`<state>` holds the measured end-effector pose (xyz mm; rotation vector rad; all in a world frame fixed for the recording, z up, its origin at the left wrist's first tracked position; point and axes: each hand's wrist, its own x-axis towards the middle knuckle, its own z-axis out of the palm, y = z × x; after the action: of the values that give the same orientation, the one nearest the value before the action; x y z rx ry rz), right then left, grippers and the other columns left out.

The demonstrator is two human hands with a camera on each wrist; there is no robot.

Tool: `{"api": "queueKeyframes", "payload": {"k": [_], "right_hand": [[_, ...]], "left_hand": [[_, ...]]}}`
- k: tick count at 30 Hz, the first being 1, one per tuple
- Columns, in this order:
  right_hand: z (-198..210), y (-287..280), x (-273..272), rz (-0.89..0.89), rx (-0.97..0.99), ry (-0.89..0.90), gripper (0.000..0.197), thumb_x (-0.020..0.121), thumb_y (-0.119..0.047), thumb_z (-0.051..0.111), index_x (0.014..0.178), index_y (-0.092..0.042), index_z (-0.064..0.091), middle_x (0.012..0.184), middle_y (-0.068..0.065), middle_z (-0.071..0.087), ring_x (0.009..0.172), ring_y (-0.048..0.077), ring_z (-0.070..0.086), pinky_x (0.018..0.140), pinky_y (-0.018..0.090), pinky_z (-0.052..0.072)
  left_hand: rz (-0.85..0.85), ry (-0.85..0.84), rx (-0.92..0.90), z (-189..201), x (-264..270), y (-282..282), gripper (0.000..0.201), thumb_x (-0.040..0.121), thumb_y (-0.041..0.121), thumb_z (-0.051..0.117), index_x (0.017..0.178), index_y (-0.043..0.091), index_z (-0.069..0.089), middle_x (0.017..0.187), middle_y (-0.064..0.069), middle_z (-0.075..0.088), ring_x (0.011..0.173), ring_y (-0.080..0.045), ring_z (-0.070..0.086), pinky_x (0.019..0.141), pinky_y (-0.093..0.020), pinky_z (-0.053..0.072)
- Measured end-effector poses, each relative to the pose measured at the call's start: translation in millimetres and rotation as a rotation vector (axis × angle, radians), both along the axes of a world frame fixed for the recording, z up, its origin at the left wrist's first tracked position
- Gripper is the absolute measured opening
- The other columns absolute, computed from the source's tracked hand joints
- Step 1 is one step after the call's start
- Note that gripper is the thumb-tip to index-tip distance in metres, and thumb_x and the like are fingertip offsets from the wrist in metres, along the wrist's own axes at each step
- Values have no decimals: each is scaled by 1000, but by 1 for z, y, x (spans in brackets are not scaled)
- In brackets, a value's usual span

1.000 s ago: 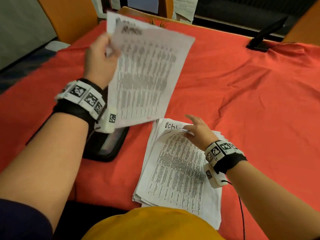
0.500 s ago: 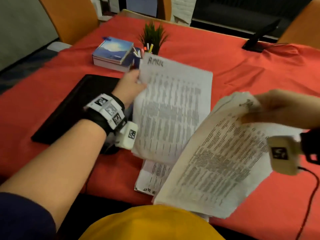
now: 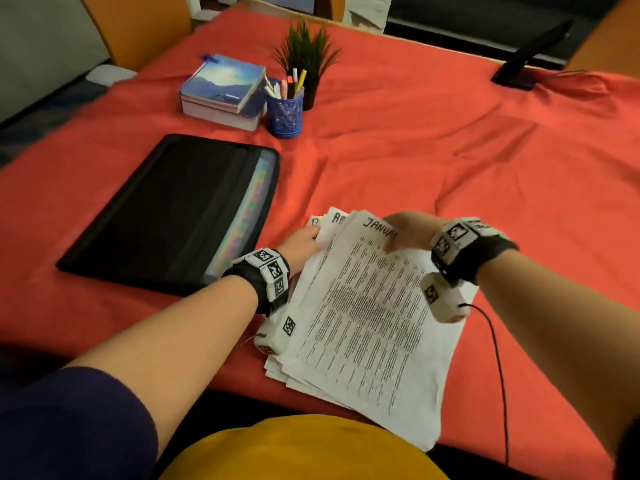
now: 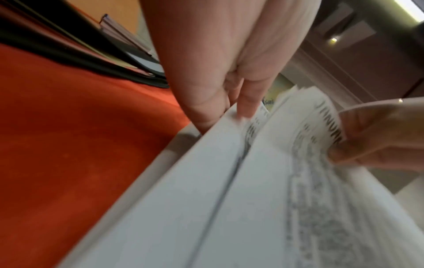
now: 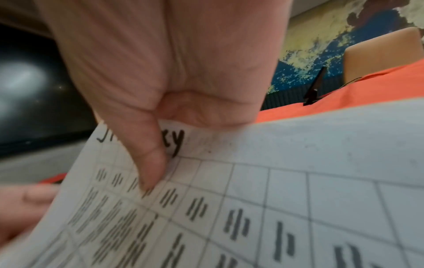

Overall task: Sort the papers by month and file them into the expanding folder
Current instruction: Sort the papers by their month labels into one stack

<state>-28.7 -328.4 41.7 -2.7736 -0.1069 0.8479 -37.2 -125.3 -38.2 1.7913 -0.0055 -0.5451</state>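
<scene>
On the top sheet we read a handwritten "JANUA…" along its far edge; in the right wrist view the same word ends in "…y", its middle hidden under the thumb. The sheet beneath it shows "AP…", and the next one only a single letter that we cannot make out. We see the right hand pinching the far edge of the top sheet, thumb on the printed face and the other fingers curled below it. Our left hand grips the far left corner of the stack of papers, fingers closed on its edge. The stack lies fanned at the near edge of the red-covered counter, overhanging it toward us. The black expanding folder lies flat just left of the stack, its coloured tabs facing the papers.
</scene>
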Motion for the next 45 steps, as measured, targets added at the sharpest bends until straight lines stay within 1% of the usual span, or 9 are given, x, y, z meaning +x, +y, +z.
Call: {"api": "queueKeyframes", "payload": {"k": [5,9,14,18,23,28,35,38,45], "right_hand": [[-20,14,5,40,-35,-135,39,84,-14,64,121,-7,52,116,11,61,107,26,56,80,29,42],[-25,14,3,-22,134,-271,33,83,-14,66,114,-11,54,110,6,64,92,18,58,71,23,39],[-28,-1,-7,-77,240,-318,64,81,-21,70,136,-12,38,138,4,47,125,20,45,101,26,34],[-32,-4,-17,-23,172,-152,76,82,-24,69,144,-16,25,140,7,45,124,22,46,100,29,37],[-27,-2,-22,84,143,-321,43,88,-21,61,129,-13,51,120,8,59,108,24,56,89,29,41],[-38,10,-48,325,61,-514,6,81,-4,57,86,-4,62,81,13,59,74,33,60,61,38,48],[-53,17,-61,247,43,-543,27,83,-6,54,110,-10,56,89,11,59,78,32,57,61,39,49],[-59,14,-61,221,121,-588,23,79,-1,59,100,-9,65,85,12,60,74,34,59,58,43,51],[-63,10,-60,129,211,-695,23,67,8,71,84,-7,71,110,22,59,94,41,59,72,47,54]], "left_hand": [[110,275,-342,4,-1,-3,33,100,31,42,114,8,60,96,-6,68,84,-17,66,74,-27,53],[42,74,-31,-2,-2,-2,28,90,3,54,118,4,52,112,-16,64,98,-30,63,91,-44,51],[60,-41,20,-4,-8,-4,38,91,-5,44,126,10,41,108,-6,57,100,-24,59,89,-39,50],[117,-55,-72,-3,-12,-4,62,87,-11,44,138,19,27,114,-7,54,98,-21,59,84,-35,50],[32,-95,3,5,-8,0,33,81,-14,43,102,5,61,82,-2,59,74,-13,55,59,-12,46],[155,-60,20,4,12,23,38,81,-11,40,73,15,66,76,-5,62,76,-16,56,64,-29,47],[7,-64,264,-5,36,7,24,83,-2,52,94,10,69,72,-5,60,58,-18,51,58,-26,44],[-59,-87,326,-6,37,-3,21,84,2,57,100,12,68,67,0,55,58,-17,49,59,-29,45],[20,-203,340,1,34,0,25,76,0,68,71,22,56,72,10,56,72,-12,55,63,-21,46]]}}
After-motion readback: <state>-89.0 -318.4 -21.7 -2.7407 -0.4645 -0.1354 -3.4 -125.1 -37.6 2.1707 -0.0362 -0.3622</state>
